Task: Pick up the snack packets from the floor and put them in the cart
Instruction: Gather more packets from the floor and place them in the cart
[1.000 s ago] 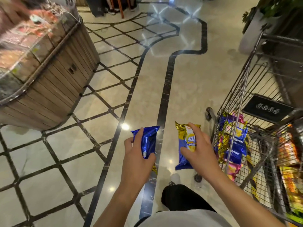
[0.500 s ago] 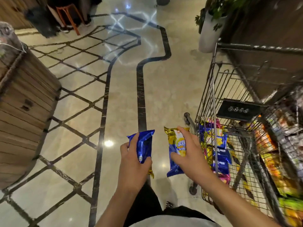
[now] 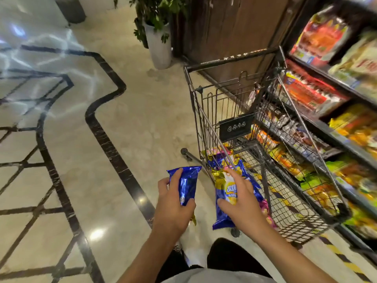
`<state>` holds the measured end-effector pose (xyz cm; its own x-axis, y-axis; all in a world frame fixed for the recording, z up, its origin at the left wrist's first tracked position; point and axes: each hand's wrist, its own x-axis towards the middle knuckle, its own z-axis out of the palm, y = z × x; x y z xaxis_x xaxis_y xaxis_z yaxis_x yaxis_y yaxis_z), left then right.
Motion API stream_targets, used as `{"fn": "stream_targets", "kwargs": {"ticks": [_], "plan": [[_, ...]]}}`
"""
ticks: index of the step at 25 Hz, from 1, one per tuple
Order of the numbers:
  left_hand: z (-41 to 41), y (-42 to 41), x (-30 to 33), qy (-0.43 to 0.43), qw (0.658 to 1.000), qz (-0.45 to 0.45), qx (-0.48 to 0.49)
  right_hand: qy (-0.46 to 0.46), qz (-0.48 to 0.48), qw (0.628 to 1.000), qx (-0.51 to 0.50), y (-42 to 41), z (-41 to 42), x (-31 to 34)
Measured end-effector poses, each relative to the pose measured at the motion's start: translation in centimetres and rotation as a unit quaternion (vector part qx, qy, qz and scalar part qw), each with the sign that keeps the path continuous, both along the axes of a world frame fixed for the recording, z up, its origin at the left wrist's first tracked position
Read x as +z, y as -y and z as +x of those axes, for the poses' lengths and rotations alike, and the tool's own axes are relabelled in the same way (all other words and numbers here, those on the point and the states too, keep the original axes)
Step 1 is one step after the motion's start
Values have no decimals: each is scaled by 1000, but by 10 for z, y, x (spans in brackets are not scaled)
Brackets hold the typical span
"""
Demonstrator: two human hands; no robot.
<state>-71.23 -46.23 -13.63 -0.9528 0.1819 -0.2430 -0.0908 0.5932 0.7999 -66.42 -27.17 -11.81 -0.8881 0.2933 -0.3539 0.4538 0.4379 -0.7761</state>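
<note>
**Beside the cart, a packet in each hand**

Beside the wire cart (image 3: 240,111), both hands are loaded and the drop-off step is on. The left hand (image 3: 173,203) grips a plain blue packet (image 3: 186,185), fingers wrapped over its front and thumb underneath. The right hand (image 3: 242,203) holds a blue and yellow packet (image 3: 227,190), first finger stretched along the top, thumb clamped on the lower half. Both packets hang over the floor (image 3: 142,123), just outside the cart's near side. Several packets (image 3: 244,170) already lie in the basket, low down.

Next move, by my reading: lift both packets over the top rail and let go inside, right hand first since it is nearer. The wire side stands tall, so they need height before release.

Hard to make out: the shelves (image 3: 330,123) on the right are smeared with blur, labels unreadable. Whether more packets remain on the floor cannot be told; none show here.
</note>
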Motion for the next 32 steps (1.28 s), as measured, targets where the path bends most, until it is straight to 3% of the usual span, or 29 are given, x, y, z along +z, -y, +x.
{"fn": "stream_targets", "kwargs": {"ticks": [7, 13, 18, 32], "plan": [[-51, -23, -9, -27, 992, 67, -108, 6, 7, 988, -151, -14, -1, -3], [-81, -74, -5, 6, 986, 39, -163, 7, 7, 973, -232, -64, -3, -10], [-96, -136, -1, -31, 970, 10, -242, -16, -7, 948, -319, -114, 14, -20], [-162, -234, -1, -25, 943, -36, -329, -26, -31, 908, -416, -160, 10, -24]]}}
